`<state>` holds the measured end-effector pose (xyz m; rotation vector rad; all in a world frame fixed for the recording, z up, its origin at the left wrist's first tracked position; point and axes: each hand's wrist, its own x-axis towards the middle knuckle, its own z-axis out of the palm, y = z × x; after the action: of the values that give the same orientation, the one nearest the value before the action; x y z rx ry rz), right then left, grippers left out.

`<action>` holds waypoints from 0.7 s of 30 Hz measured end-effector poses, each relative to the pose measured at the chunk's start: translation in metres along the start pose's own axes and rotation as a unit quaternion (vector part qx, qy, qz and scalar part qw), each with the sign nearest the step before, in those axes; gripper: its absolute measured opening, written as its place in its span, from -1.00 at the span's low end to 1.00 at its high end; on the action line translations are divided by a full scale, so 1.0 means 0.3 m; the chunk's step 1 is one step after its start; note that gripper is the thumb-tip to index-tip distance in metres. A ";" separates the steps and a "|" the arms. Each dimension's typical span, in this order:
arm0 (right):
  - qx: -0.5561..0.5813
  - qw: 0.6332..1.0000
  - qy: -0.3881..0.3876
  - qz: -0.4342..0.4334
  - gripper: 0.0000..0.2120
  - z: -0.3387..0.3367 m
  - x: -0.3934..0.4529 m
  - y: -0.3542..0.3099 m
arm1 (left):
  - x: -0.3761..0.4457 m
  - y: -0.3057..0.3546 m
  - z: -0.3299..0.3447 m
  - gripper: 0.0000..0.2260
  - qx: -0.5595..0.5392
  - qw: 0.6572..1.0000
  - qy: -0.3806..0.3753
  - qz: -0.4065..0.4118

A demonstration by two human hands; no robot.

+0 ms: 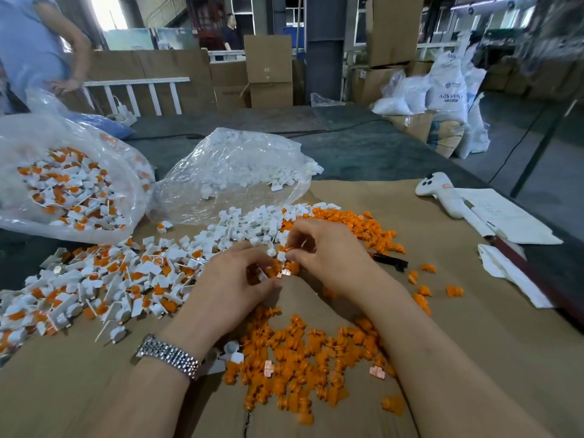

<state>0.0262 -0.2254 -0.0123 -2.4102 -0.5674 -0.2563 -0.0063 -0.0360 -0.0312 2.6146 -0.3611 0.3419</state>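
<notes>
Room: a warehouse hall with stacked cardboard boxes (268, 67) at twelve o'clock, white woven sacks (448, 90) at two o'clock and a person in a pale blue shirt (28, 42) at eleven o'clock.
Surface: the table (458, 358) is covered with matte brown cardboard.
Left bag (19, 147): crinkled clear plastic at ten o'clock from the hands, full of joined white-and-orange pieces.
Joined pile (104, 279): the same pieces lie loose at nine o'clock, blocky white shells with orange centres and thin white stems.
Middle bag (234, 165): glossy clear film at twelve o'clock, with plain white parts spilling from its mouth.
Wristwatch (167, 355): a silver link band on the left wrist.
Left hand (234, 286): fingers curled round a ribbed orange plug (271, 270) with a copper-coloured tab.
White cap (281, 256): small, hard and angular, at the left fingertips' one o'clock, just above the plug.
Right hand (325, 251): thumb and forefinger pinch the white cap.
Orange heap (303, 352): ribbed plastic plugs at six o'clock, between the forearms; more lie at one o'clock.
Black marker (388, 260): at three o'clock, just beside the right hand.
White controller (442, 194): smooth plastic at two o'clock, beside some paper sheets (505, 216).
</notes>
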 end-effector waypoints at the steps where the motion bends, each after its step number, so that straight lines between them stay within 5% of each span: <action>1: 0.018 1.000 0.005 0.004 -0.92 -0.001 0.000 0.000 | 0.000 -0.002 -0.003 -0.81 -0.015 1.000 0.010 -0.007; 7: 0.107 0.993 0.027 0.043 -0.97 -0.023 -0.002 0.000 | -0.006 0.003 -0.015 -0.85 -0.092 0.994 0.053 -0.022; 12: 0.233 0.970 0.002 0.070 -0.95 -0.041 -0.010 -0.013 | -0.014 0.033 -0.027 -0.70 -0.152 0.985 0.083 -0.025; 21: 0.259 0.962 -0.054 0.070 -0.92 -0.037 -0.020 -0.046 | -0.030 0.067 -0.028 -0.56 -0.062 0.982 0.144 0.100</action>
<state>0.0140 -0.2247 0.0019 -1.9471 -0.4421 0.0822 -0.0224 -0.0472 -0.0184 2.3669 -0.5280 0.7323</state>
